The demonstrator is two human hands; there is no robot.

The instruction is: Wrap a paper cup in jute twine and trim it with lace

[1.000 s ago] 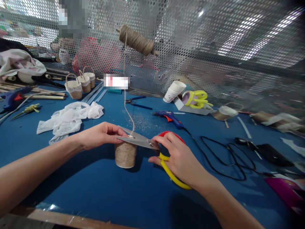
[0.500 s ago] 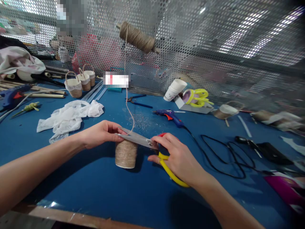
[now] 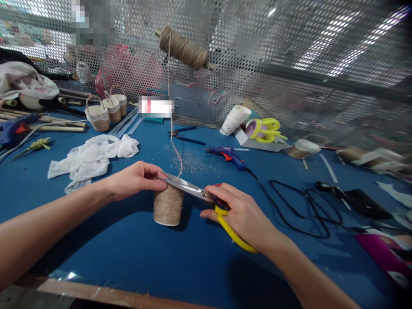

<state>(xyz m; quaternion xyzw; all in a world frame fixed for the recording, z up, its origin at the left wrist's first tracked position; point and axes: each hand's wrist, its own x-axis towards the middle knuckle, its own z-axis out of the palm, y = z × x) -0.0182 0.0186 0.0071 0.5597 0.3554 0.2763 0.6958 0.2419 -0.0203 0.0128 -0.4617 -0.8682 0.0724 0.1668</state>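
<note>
Scissors [image 3: 236, 235] with yellow handles are in my right hand [image 3: 246, 212], fingers and thumb around the grips. Their blades point left across the top of a twine-wrapped paper cup [image 3: 168, 207], beside the twine strand [image 3: 177, 151]. My left hand [image 3: 141, 178] is closed at the cup's upper edge, its thumb in front; the blade tips reach its fingers. The strand runs from the cup up to a twine spool [image 3: 183, 48] on the mesh wall. Blades and fingers hide the cup's top, so I cannot tell whether the strand lies between the blades.
A blue glue gun [image 3: 227, 155] with a black cable lies behind the scissors, near blue pliers [image 3: 186, 136]. White lace [image 3: 93, 159] and small handled baskets [image 3: 98, 120] are at the left. Stacked paper cups [image 3: 234, 120] and a white box [image 3: 257, 141] stand at the back.
The scissor blades have tilted and lie closer together over the cup's top. The whole view has shifted slightly; both hands keep their holds.
</note>
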